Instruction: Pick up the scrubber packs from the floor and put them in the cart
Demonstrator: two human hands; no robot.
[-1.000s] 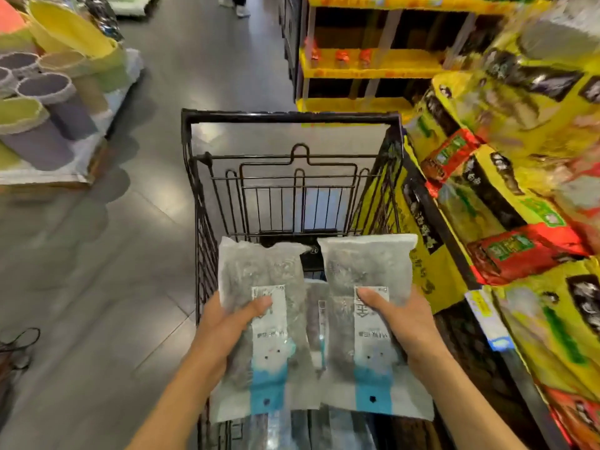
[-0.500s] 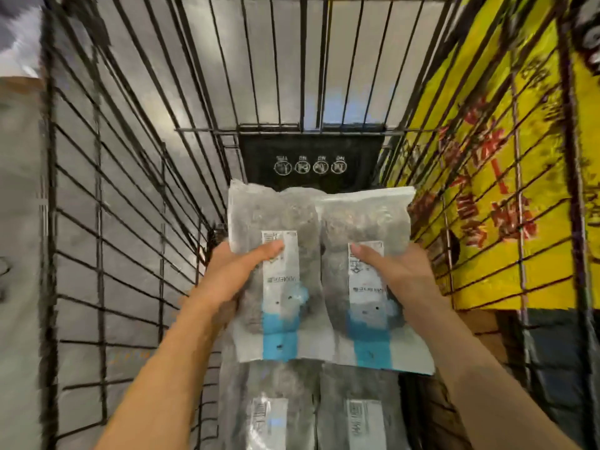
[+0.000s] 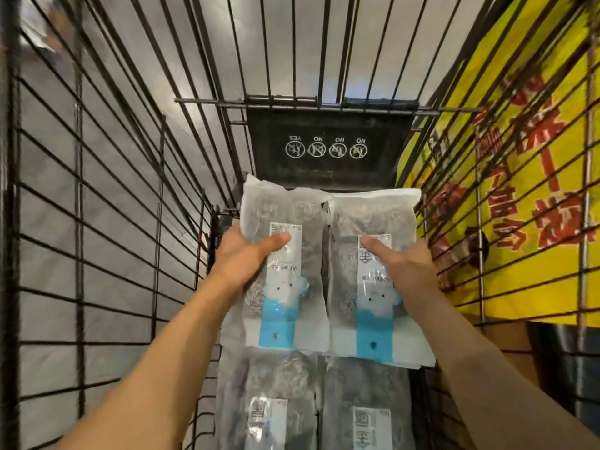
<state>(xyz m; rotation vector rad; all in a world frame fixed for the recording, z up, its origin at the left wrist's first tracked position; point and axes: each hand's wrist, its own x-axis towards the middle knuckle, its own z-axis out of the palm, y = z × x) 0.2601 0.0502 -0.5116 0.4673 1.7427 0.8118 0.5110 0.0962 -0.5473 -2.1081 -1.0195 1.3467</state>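
A shop aisle: the black wire shopping cart (image 3: pixel 107 196) fills the view, with a child-seat warning plate (image 3: pixel 328 147) at its far end. Beyond the cart's right wall hangs a yellow sale banner (image 3: pixel 532 164) with red lettering; grey floor tiles (image 3: pixel 48 177) show through its left wall.

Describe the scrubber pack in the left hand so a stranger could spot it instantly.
Look inside the black wire cart, just below its dark safety placard. Two packs are held side by side; it is the left pack, gripped by the left hand, its top edge nearer the placard than the right pack.

Scrubber packs (image 3: pixel 328 274) inside cart (image 3: pixel 107 196)
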